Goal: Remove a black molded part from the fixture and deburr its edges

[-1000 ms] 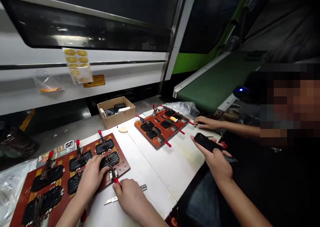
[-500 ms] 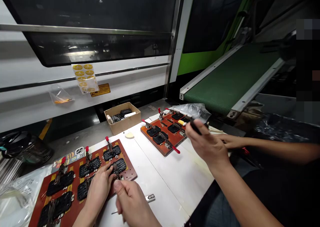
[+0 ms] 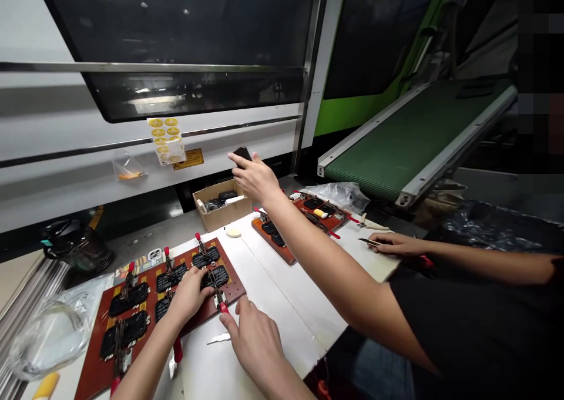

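Note:
My left hand (image 3: pixel 189 294) lies with spread fingers on a black moulded part (image 3: pixel 215 278) held on a red-brown fixture board (image 3: pixel 237 288). Several more black parts sit in rows on this board, each with a metal toggle clamp. My right hand (image 3: pixel 253 335) is just below the board, its fingers apart around the red clamp handle (image 3: pixel 223 308) without clearly gripping it. A small craft knife blade (image 3: pixel 219 339) lies on the white table (image 3: pixel 291 288) by my right fingers.
A co-worker's arm crosses above my hands, that hand (image 3: pixel 253 177) raising a black item (image 3: pixel 242 155). Their other hand (image 3: pixel 392 243) holds a small blade. Beyond stand a second fixture board (image 3: pixel 271 238), a cardboard box (image 3: pixel 222 203) and a green conveyor belt (image 3: pixel 409 147).
The co-worker's arm has swung left across the table, lifting the black item toward the box. My right hand has dropped lower beside the red clamp handle, and the view has shifted slightly.

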The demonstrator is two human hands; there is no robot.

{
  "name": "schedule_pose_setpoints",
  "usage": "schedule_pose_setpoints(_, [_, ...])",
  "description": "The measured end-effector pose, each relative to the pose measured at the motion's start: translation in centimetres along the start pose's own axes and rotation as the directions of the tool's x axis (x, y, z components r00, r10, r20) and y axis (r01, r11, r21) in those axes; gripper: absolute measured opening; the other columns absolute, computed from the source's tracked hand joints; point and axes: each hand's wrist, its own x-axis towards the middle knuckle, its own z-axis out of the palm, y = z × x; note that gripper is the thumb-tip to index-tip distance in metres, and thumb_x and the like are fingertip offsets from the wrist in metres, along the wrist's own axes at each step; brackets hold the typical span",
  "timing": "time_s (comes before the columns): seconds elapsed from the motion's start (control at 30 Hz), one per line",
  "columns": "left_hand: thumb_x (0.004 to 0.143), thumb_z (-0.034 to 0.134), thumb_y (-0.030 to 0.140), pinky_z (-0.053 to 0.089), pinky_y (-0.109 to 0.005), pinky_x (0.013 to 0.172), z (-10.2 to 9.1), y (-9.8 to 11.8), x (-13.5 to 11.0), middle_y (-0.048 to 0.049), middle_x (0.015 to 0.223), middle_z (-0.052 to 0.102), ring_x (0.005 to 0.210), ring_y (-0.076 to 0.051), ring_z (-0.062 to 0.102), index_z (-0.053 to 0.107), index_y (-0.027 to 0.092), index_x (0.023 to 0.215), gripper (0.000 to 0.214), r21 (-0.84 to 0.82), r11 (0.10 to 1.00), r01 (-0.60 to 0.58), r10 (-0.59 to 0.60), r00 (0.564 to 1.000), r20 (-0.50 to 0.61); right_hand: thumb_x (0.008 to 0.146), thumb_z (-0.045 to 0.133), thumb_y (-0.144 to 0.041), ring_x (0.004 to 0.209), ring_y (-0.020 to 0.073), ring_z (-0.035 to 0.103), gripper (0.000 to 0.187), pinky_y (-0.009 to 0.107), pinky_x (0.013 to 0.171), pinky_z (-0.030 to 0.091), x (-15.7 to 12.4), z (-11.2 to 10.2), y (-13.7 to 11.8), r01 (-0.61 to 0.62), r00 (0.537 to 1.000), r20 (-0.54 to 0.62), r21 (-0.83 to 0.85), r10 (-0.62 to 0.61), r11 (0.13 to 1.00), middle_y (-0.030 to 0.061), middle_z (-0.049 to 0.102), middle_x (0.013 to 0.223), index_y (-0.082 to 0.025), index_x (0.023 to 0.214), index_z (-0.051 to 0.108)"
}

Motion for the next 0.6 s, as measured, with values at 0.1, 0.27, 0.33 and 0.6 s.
schedule_pose_setpoints(0.1, [0.078,0.068,0.031,0.042,-0.039,0.098,-0.7,0.0,0.5,-0.0119,0.109,0.06,0.109,-0.029,0.056,0.066,0.013,0.12,0.046,0.007,1.0,-0.011,0.01,0.999,0.049,0.091,0.054,-0.061,0.05,0.0128,0.055,0.046,0.02,0.042,0.034,-6.3,7.7,3.1,-0.389,0.869,0.427,0.279,0.249,0.878,0.0035,0.067,0.066,-0.022,0.067,0.062])
schedule_pose_setpoints(0.27, [0.077,0.066,0.025,0.04,-0.037,0.101,-1.0,0.4,0.4,-0.0115,0.114,0.06,0.114,-0.027,0.055,0.065,0.014,0.118,0.042,-0.039,0.999,-0.011,0.012,0.999,0.032,0.097,0.035,-0.066,0.068,0.0138,0.061,0.045,0.022,0.052,0.039,-5.6,10.2,3.4,-0.438,0.877,0.477,0.753,0.052,0.491,0.0037,0.069,0.099,-0.026,0.091,0.055])
schedule_pose_setpoints(0.33, [0.073,0.068,0.021,0.04,-0.037,0.099,-0.8,0.8,0.3,-0.011,0.113,0.061,0.114,-0.028,0.056,0.063,0.015,0.113,0.041,-0.082,0.997,0.016,-0.015,1.0,0.007,0.094,0.045,-0.064,0.069,0.0142,0.058,0.04,0.023,0.056,0.039,-5.7,9.1,3.0,-0.399,0.89,0.454,0.736,0.039,0.547,0.0017,0.066,0.092,-0.025,0.093,0.055])
schedule_pose_setpoints(0.6, [0.085,0.06,0.045,0.05,-0.037,0.093,-5.7,0.3,-2.0,-0.0077,0.111,0.07,0.104,-0.026,0.066,0.056,0.022,0.113,0.036,-0.403,0.91,0.1,-0.198,0.957,-0.211,0.091,0.054,-0.055,0.076,0.0171,0.054,0.038,0.026,0.069,0.04,-10.6,7.3,5.2,-0.267,0.95,0.287,0.548,0.122,0.793,0.0028,0.06,0.079,-0.019,0.083,0.064])
